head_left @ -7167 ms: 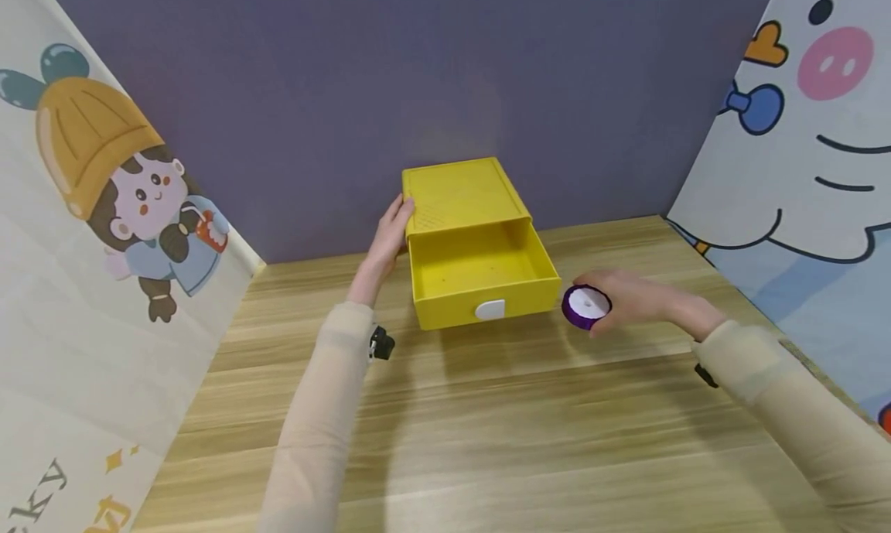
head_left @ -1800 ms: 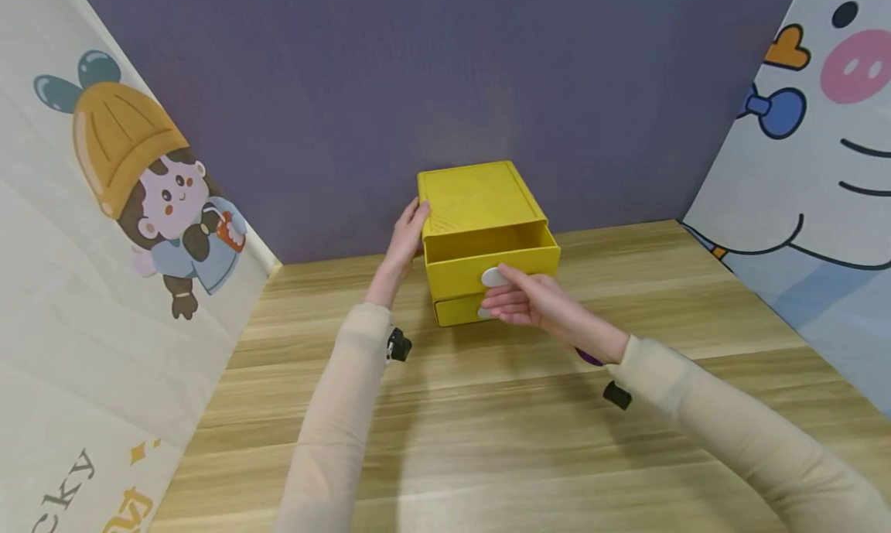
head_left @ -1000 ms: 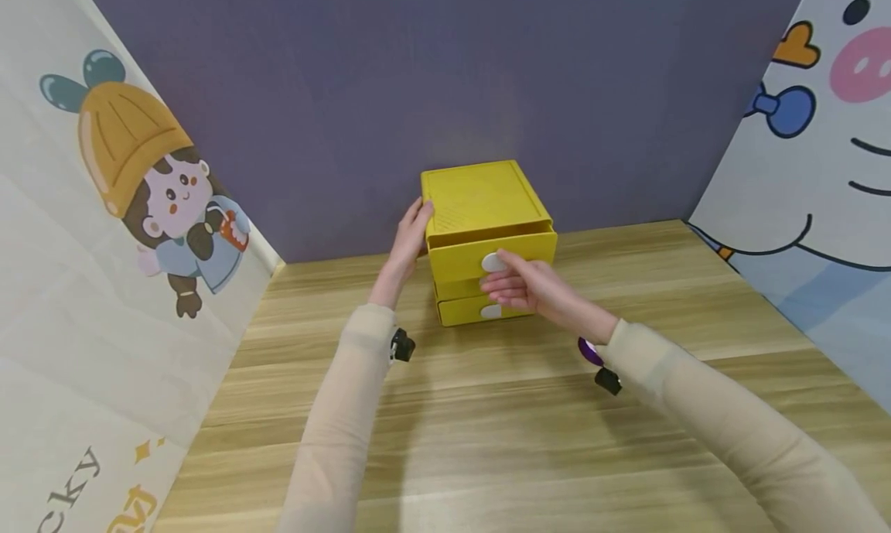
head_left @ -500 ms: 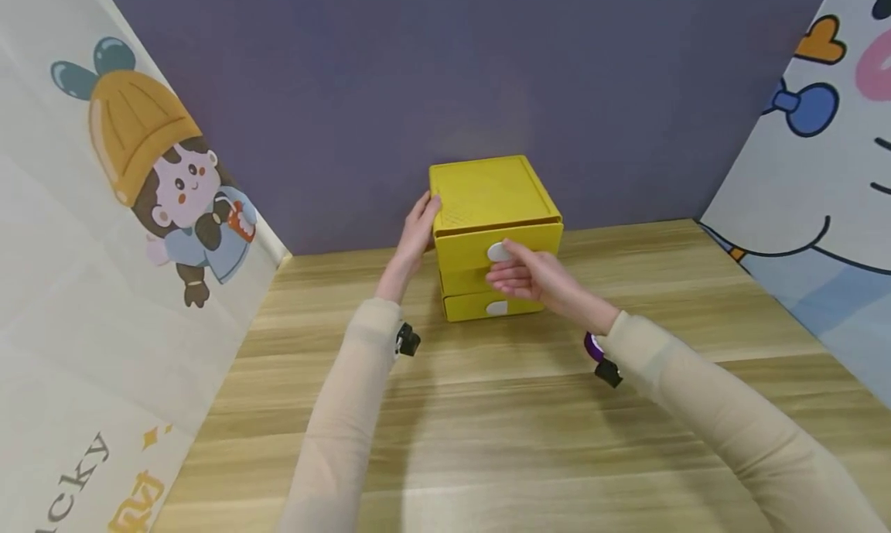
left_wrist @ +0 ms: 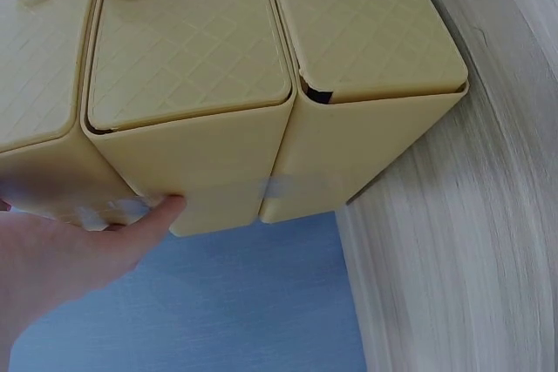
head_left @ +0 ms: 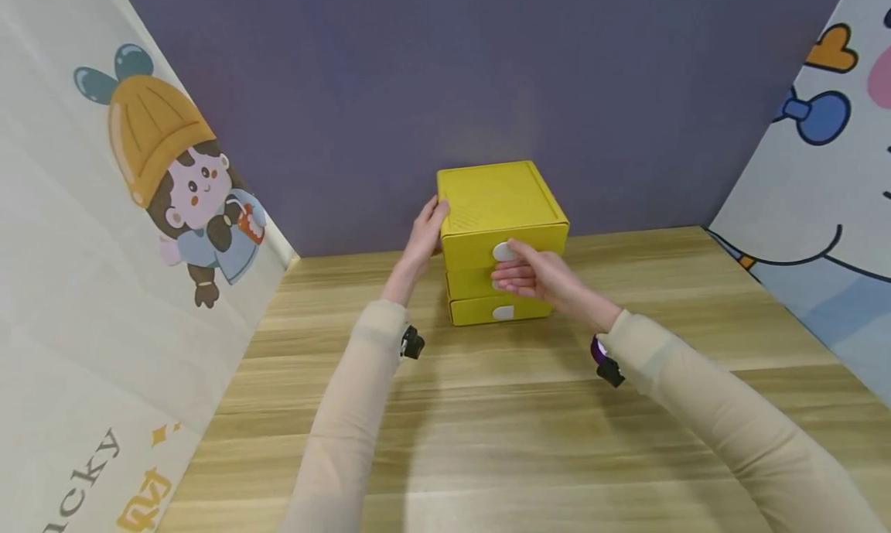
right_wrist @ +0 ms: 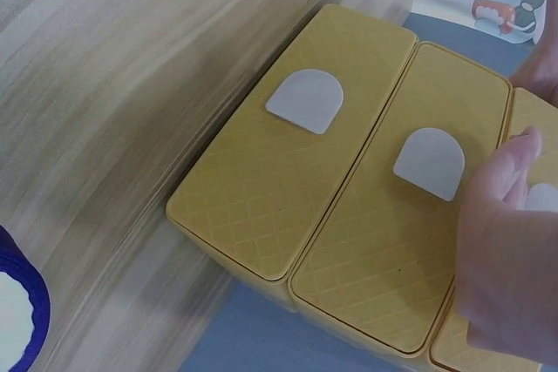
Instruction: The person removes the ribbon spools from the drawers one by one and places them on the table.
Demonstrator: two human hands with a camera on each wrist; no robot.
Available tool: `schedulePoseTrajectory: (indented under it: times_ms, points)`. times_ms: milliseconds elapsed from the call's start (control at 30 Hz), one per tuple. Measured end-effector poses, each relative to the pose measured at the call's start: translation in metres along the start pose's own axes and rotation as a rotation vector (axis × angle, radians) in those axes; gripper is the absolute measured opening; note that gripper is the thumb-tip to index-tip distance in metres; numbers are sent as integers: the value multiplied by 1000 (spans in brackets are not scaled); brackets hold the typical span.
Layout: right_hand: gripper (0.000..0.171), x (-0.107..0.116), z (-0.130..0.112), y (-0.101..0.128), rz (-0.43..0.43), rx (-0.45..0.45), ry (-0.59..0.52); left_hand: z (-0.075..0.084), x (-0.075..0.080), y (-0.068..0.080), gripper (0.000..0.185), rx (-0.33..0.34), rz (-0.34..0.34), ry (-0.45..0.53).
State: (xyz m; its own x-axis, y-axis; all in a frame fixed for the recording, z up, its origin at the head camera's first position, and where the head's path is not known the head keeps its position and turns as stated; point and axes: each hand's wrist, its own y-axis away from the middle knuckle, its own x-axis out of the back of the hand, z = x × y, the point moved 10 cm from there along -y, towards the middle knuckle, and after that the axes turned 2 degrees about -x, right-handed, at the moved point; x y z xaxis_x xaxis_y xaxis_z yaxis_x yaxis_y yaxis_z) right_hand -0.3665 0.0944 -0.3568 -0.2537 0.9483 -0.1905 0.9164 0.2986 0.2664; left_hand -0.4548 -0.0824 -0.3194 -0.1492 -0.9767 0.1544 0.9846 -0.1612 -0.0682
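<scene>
A yellow three-drawer box (head_left: pixel 496 200) stands at the back of the wooden table (head_left: pixel 529 432), all its drawers flush. My left hand (head_left: pixel 430 217) rests against the box's upper left edge, fingers straight; the left wrist view shows a finger (left_wrist: pixel 139 219) touching the side wall. My right hand (head_left: pixel 515 270) lies with straight fingers on the top drawer front, next to its white handle (head_left: pixel 503 251). In the right wrist view the right hand (right_wrist: pixel 506 250) covers the top drawer, and the two lower handles (right_wrist: pixel 305 100) show. A purple ribbon spool (right_wrist: pixel 16 320) peeks out behind my right wrist (head_left: pixel 597 349).
A purple wall (head_left: pixel 445 76) stands right behind the box. Cartoon-printed panels close in the left side (head_left: pixel 139 231) and the right side (head_left: pixel 821 177). Bare wood lies in front of the box and to both sides of it.
The top drawer, pulled far out earlier, has slid back into the box under my right hand. The purple spool has left my right hand and lies on the table. My left hand stayed put.
</scene>
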Motion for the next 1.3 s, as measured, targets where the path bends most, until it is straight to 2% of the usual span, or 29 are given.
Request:
schedulePoseTrajectory:
  times_ms: [633, 900, 1133, 1300]
  points:
    - [72, 0, 5, 4, -24, 2, 37, 1, 0, 2, 72, -18, 6, -20]
    - [74, 5, 21, 9, -30, -28, 68, 3, -1, 2, 71, -24, -2, -11]
    - [55, 10, 41, 7, -15, -67, 24, 1, -1, 1, 71, -21, -8, -19]
    - [63, 8, 50, 6, -14, -77, 21, 1, -1, 0, 70, -22, -7, -15]
